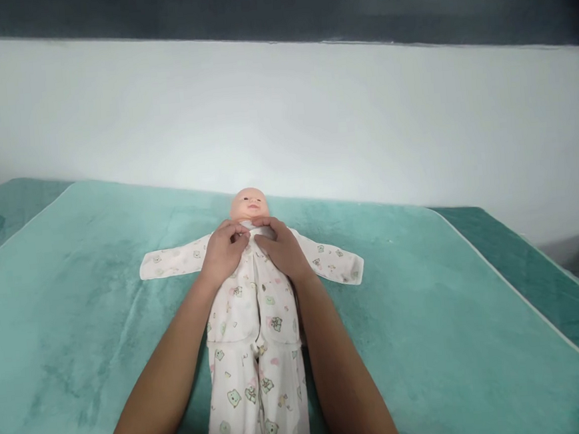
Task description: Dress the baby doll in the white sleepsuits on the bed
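A baby doll [249,203] lies on its back, its head toward the wall. It wears a white printed baby jacket [236,308] with both sleeves spread out sideways, and matching baby trousers [234,408] below. At the jacket's neck, my left hand [226,250] pinches the collar on the left side. Just beside it, my right hand [282,247] pinches the collar on the right, its fingers bent close under the doll's chin. Below my hands the jacket's front edges part slightly in a narrow gap. My fingers partly hide the collar.
A light green plush blanket [417,314] with pale edging lies under the doll. Darker green cloth [517,252] shows beyond its right edge. A white wall [282,117] rises behind, with a dark grey band above it. A dark object sits at the far right edge.
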A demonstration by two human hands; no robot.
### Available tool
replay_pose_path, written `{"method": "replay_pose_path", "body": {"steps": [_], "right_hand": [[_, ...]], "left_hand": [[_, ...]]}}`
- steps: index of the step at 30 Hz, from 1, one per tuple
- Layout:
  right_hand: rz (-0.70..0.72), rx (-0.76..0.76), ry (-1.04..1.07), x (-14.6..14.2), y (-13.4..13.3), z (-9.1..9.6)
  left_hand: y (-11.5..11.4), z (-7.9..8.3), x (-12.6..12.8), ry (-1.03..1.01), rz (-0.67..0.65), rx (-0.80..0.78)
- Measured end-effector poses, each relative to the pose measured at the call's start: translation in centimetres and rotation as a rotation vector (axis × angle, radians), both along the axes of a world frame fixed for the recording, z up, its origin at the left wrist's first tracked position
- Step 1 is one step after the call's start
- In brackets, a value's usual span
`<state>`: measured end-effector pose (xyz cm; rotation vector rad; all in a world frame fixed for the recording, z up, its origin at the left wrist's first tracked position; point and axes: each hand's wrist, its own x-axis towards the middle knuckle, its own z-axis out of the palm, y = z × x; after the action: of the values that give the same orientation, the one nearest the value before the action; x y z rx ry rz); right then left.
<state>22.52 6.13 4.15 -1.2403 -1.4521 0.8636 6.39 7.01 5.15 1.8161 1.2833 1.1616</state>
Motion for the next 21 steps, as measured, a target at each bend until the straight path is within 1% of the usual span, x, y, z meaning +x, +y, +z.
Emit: {"method": "replay_pose_path", "body": {"steps": [3, 6, 8, 12, 14, 16, 21], "right_hand": [[0.016, 0.03, 0.019, 0.03, 0.0, -0.09], [0.01, 0.028, 0.023, -0.02, -0.09, -0.04], [-0.008, 0.016, 0.02, -0.08, -0.12, -0.04], [-0.035, 0.01, 0.057, -0.17, -0.01, -0.19], [-0.051, 0.004, 0.064, -0.22, 0.06, -0.24], [-0.076, -0.009, 0.065, -0.3, 0.11, -0.22], [-0.129, -0.026, 0.033, -0.5, 0.36, 0.07]], "left_hand": [[0.09, -0.08, 0.03, -0.031, 0.006, -0.026], [0.11, -0.36, 0.22, -0.033, 0.062, -0.004], [0.11, -0.56, 0.29, -0.032, 0.075, 0.012], [0.09, -0.67, 0.3, 0.02, 0.041, 0.074], [0.08, -0.58, 0.31, 0.055, 0.052, 0.091], [0.07, -0.44, 0.31, 0.064, 0.056, 0.082], [0.21, -0.24, 0.18, 0.039, 0.008, 0.033]]}}
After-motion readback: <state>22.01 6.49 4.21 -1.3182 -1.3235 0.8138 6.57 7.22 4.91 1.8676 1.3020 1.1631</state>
